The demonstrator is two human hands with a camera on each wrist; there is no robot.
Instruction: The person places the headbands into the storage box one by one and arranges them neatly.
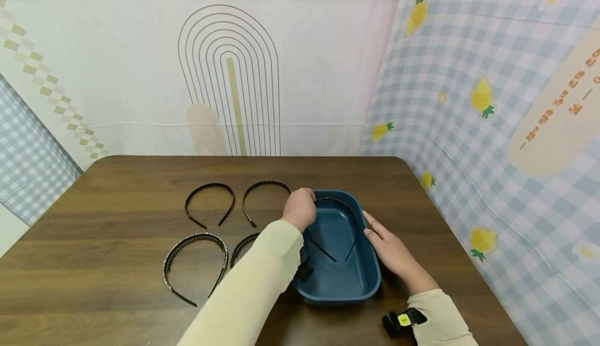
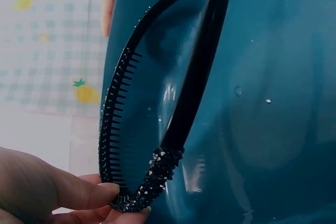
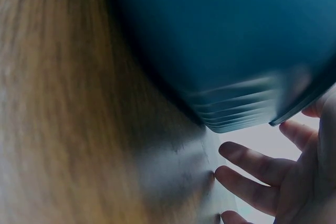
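Observation:
My left hand pinches a black headband between thumb and fingers, at its rhinestone-studded arch. Small comb teeth line the inner side of the band, and its two ends point away from the hand in the left wrist view. The headband is over the inside of a blue plastic basin; whether its ends touch the bottom I cannot tell. Against the basin's right side rests my right hand, fingers extended near the rim. In the right wrist view, the fingers are spread beside the basin's outer wall.
Left of the basin, a thin dark headband and another studded one lie at the back. A wider sparkling headband lies nearer, beside one partly hidden by my left sleeve. A shiny speck shows inside the basin.

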